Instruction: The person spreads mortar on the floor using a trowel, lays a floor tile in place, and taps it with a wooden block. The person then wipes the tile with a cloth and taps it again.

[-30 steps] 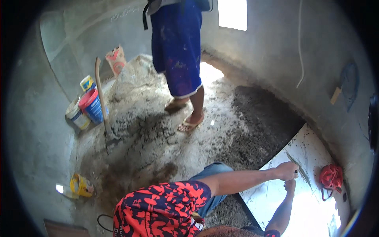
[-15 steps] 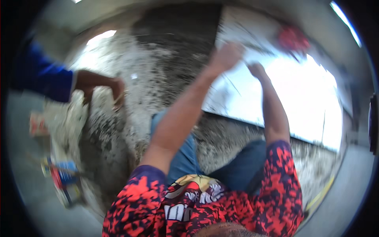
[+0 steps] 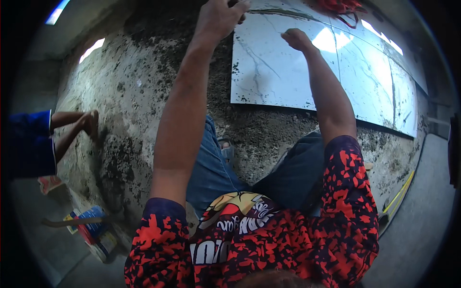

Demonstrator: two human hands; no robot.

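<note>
Working over glossy white, grey-veined flat tiles, laid on the floor ahead of the knees; judged step: handling along the tiles' left and far parts. Left hand: fingers bent over the left edge; cannot tell whether anything is pinched. Right hand: drawn into a fist above the tiles, no held item visible. Next move probably calls for a level, light touch, keeping grit off the faces.

Floor: rough grey cement, crumbly, darker beyond the left hand. A grey-brown smear crosses the far tiles, near a crumpled red bag. Room: co-worker's blue shorts at left; brown wooden handle lower left; yellow strip at right.
</note>
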